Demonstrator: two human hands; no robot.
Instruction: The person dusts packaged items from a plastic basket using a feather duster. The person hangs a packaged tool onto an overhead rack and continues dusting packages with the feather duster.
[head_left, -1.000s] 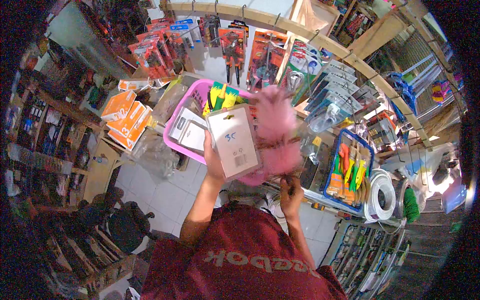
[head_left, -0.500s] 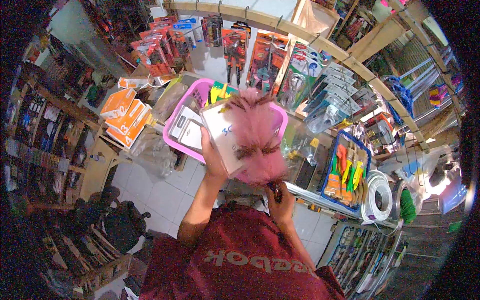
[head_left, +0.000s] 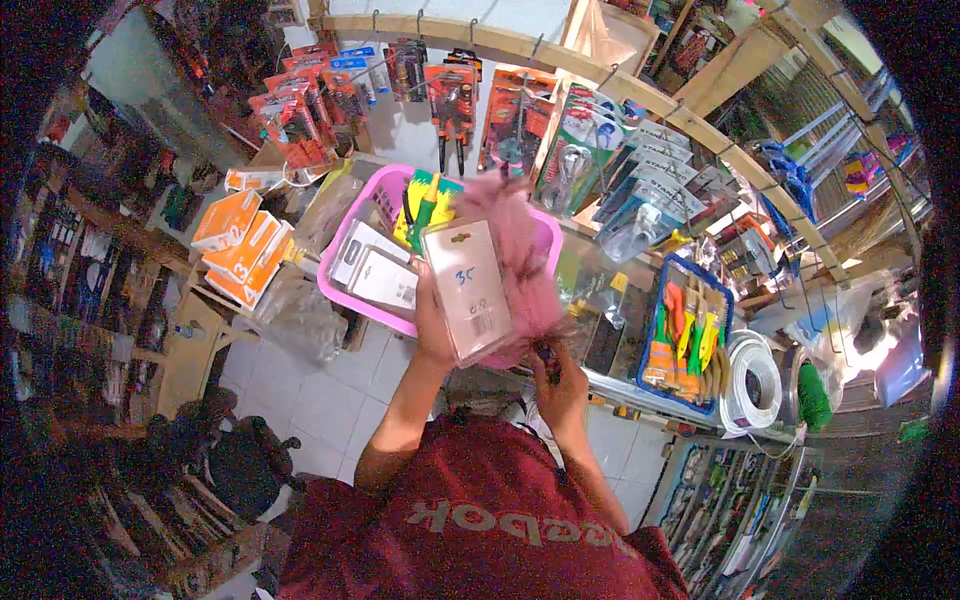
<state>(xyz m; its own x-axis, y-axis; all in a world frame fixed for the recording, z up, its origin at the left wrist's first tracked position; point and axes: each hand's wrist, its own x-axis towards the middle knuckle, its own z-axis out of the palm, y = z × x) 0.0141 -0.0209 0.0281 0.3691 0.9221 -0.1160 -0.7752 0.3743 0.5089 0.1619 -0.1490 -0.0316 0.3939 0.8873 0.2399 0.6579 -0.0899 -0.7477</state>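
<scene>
My left hand (head_left: 433, 325) grips the edge of a flat blister package (head_left: 470, 290), whose pale card back shows a handwritten mark and a barcode. Closed round the dark handle of a pink feather duster (head_left: 525, 270) is my right hand (head_left: 558, 385). The duster's fluffy part is blurred and lies beside and partly behind the package. Beneath both is a pink plastic basket (head_left: 364, 308), holding white packages (head_left: 384, 282) on its left side and a green and yellow item (head_left: 424, 212) near its back.
Orange boxes (head_left: 243, 255) stand left of the basket. A blue basket of paint brushes (head_left: 665, 375) and a white coil (head_left: 750, 384) sit at the right. Packaged tools (head_left: 453, 105) hang from a wooden rail (head_left: 505, 38) behind. A glass-fronted case (head_left: 715, 510) is at lower right.
The duster has swept left, across the package's front and then back off it, so the card back shows again. My right hand has moved left with it. My left hand keeps its hold.
</scene>
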